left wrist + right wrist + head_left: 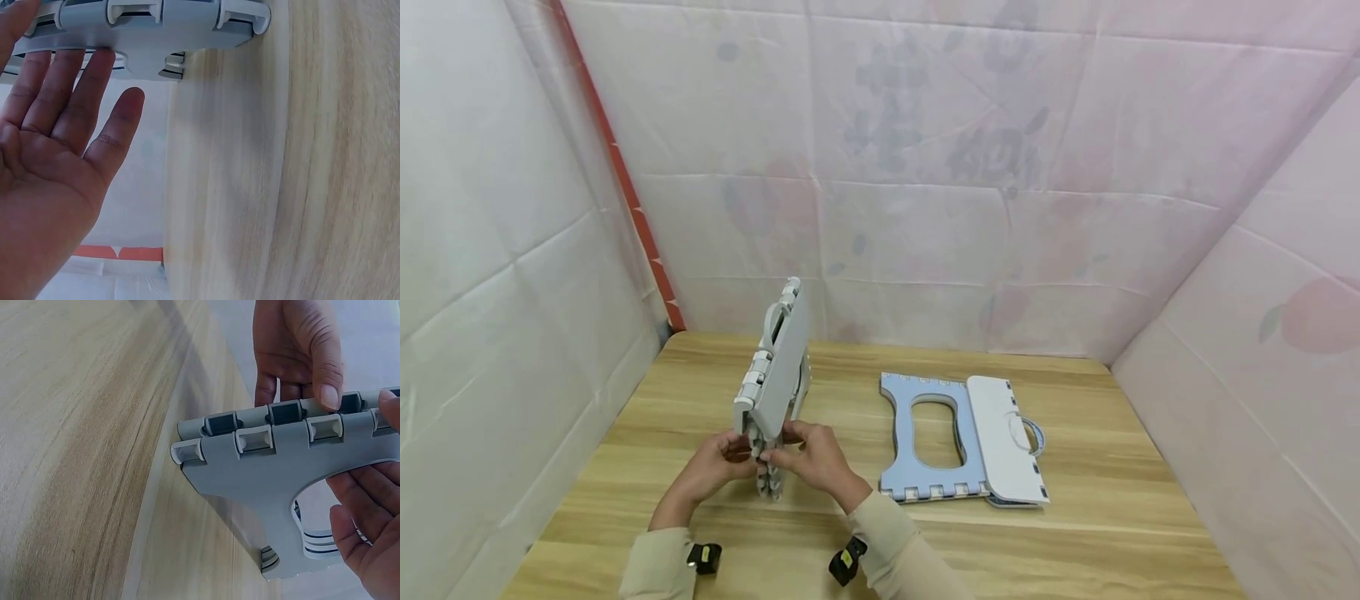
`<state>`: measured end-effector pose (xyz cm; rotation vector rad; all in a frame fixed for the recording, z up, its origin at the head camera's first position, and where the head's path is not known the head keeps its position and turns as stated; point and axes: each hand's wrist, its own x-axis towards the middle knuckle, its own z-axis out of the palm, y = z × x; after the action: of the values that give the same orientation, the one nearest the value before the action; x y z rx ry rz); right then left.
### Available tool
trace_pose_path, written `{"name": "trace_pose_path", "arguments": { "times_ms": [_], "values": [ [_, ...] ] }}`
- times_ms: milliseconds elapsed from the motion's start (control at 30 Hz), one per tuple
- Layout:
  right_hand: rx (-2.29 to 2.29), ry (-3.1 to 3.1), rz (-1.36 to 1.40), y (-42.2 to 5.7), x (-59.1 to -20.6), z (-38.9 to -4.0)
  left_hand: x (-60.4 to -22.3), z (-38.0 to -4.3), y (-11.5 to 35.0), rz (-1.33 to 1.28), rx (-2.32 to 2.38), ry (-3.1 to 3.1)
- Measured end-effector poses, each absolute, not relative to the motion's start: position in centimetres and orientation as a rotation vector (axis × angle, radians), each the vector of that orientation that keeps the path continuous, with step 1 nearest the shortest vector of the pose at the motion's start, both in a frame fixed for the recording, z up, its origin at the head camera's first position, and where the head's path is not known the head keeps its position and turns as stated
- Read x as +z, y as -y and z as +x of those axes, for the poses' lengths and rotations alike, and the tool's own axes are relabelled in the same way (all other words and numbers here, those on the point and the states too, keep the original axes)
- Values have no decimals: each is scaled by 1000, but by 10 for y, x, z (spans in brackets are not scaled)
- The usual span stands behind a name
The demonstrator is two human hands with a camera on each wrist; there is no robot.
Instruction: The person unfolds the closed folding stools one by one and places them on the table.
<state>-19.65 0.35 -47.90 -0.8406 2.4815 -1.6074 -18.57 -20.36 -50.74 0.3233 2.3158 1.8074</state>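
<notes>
A grey folding step stool (784, 367) stands on the table, its flat top panel upright and its carry handle (771, 325) on the upper left. My left hand (713, 468) grips the near leg panel from the left. In the right wrist view, that hand's thumb presses on the hinged edge of the stool (250, 469). From the other side, my right hand (818, 460) holds the same leg part between thumb and fingers, the fingers (369, 494) reaching in at the cut-out. In the left wrist view, long fingers (78, 103) touch the panel's edge.
To the right, a second folding stool, with a blue leg panel (904, 433) and a white top panel (1003, 437), lies flat on the wooden table (1120, 500). White printed sheeting (925, 233) walls the table at the back and both sides.
</notes>
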Motion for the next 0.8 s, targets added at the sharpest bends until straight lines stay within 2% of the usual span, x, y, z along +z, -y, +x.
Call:
{"name": "trace_pose_path", "arguments": {
  "times_ms": [800],
  "values": [
    [-1562,-2538,-779,-14,-474,-196,-509,-184,193,253,1871,-2411]
  ]
}}
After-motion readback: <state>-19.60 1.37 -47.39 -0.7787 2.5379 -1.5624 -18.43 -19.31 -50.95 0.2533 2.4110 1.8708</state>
